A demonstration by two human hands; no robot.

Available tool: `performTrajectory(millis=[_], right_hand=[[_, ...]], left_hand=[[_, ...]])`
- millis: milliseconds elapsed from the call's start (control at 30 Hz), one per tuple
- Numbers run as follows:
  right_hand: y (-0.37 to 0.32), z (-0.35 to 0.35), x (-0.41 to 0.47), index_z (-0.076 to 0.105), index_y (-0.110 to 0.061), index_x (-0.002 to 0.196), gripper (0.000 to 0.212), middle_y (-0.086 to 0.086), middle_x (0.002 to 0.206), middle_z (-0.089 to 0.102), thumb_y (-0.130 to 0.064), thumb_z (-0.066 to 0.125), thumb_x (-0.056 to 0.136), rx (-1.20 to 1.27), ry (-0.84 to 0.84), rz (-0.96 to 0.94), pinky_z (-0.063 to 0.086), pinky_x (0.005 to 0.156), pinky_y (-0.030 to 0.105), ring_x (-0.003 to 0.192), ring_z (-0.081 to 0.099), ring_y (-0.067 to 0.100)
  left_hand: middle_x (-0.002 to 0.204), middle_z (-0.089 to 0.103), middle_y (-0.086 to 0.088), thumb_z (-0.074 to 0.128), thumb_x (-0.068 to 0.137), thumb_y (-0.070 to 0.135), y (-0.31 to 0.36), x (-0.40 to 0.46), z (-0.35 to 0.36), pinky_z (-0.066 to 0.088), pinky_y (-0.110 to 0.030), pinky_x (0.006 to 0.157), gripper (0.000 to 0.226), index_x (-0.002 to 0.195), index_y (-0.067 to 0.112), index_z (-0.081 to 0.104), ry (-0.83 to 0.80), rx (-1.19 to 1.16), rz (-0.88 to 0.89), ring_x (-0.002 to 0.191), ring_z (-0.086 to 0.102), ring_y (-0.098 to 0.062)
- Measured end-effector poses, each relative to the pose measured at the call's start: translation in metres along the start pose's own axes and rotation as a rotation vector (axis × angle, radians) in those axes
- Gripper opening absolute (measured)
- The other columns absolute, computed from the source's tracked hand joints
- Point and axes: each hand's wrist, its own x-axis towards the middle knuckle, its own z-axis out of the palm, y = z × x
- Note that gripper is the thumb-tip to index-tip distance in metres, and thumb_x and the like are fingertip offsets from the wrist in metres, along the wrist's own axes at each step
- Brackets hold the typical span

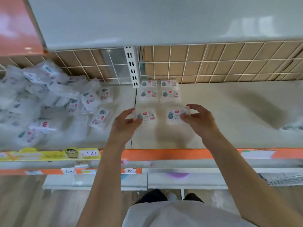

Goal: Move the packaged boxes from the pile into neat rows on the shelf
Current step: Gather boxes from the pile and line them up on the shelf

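A loose pile of clear packaged boxes (41, 102) with blue and red labels covers the left part of the shelf (229, 112). Two rows of two boxes (159, 90) lie flat near the back, just right of the white upright post. In front of them, my left hand (126, 124) grips one box (146, 116) by its left side. My right hand (199, 119) grips another box (176, 115) by its right side. Both boxes sit level, side by side, at or just above the shelf surface.
A white wire grid (213, 63) with cardboard cartons behind it backs the shelf. A slotted upright post (133, 68) divides the two bays. An upper shelf (164, 22) overhangs. An orange price strip (164, 154) runs along the front edge. Something labelled lies at the far right (291, 127).
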Motion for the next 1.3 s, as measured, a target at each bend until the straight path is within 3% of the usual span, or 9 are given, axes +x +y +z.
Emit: performTrajectory(millis=[167,267,467,633,833,1033,1300], right_hand=[[-0.005,0.008,0.023,0.064,-0.027,0.124,0.039,-0.002,0.087,0.073,-0.027,0.076,0.086,-0.074,0.001,-0.031,0.043,0.059,0.023,0.075,0.063,0.011],[-0.003,0.010,0.032,0.059,-0.019,0.129,0.044,-0.002,0.096,0.072,-0.031,0.072,0.089,-0.132,0.021,-0.037,0.039,0.053,0.017,0.073,0.061,0.006],[-0.005,0.013,0.041,0.062,-0.014,0.126,0.042,0.003,0.109,0.068,-0.029,0.072,0.088,-0.241,0.026,-0.052,0.037,0.050,0.013,0.080,0.060,0.011],[-0.008,0.015,0.047,0.066,-0.014,0.121,0.037,0.001,0.102,0.070,-0.028,0.073,0.087,-0.265,0.007,-0.050,0.039,0.053,0.018,0.079,0.060,0.012],[-0.007,0.017,0.051,0.063,-0.014,0.124,0.043,0.000,0.104,0.069,-0.030,0.075,0.086,-0.256,-0.019,-0.036,0.042,0.055,0.018,0.081,0.062,0.012],[-0.006,0.019,0.055,0.060,-0.014,0.126,0.050,-0.001,0.098,0.067,-0.030,0.078,0.082,-0.223,0.007,-0.031,0.045,0.056,0.018,0.077,0.061,0.005],[-0.002,0.019,0.056,0.061,-0.012,0.122,0.047,-0.003,0.095,0.064,-0.033,0.078,0.084,-0.235,0.039,-0.059,0.041,0.050,0.011,0.075,0.058,0.002]], left_hand=[[0.095,0.072,0.003,0.072,0.090,0.015,0.014,0.018,0.003,0.057,-0.041,0.090,0.049,0.137,0.018,0.057,0.008,0.070,0.006,0.083,0.067,-0.012],[0.095,0.072,0.001,0.072,0.090,0.014,0.021,0.029,0.006,0.058,-0.047,0.089,0.051,0.138,0.015,0.056,-0.006,0.118,0.008,0.086,0.067,-0.020],[0.104,0.070,-0.006,0.074,0.088,0.009,0.027,0.048,0.003,0.059,-0.035,0.085,0.052,0.137,0.011,0.056,-0.054,0.206,-0.039,0.093,0.069,-0.022],[0.116,0.066,-0.010,0.079,0.084,0.014,0.028,0.060,0.006,0.060,-0.036,0.087,0.053,0.130,0.002,0.054,-0.002,0.249,-0.089,0.094,0.068,-0.020],[0.111,0.070,-0.003,0.073,0.090,0.021,0.022,0.059,0.007,0.057,-0.023,0.071,0.042,0.126,0.006,0.060,0.018,0.318,-0.014,0.090,0.068,-0.014],[0.116,0.072,-0.003,0.069,0.092,0.025,0.020,0.050,0.015,0.060,-0.039,0.085,0.036,0.124,0.009,0.065,0.099,0.425,0.078,0.099,0.069,-0.021],[0.113,0.072,-0.002,0.070,0.092,0.025,0.019,0.050,0.019,0.060,-0.035,0.086,0.034,0.122,0.010,0.066,0.116,0.412,0.107,0.097,0.069,-0.017]])
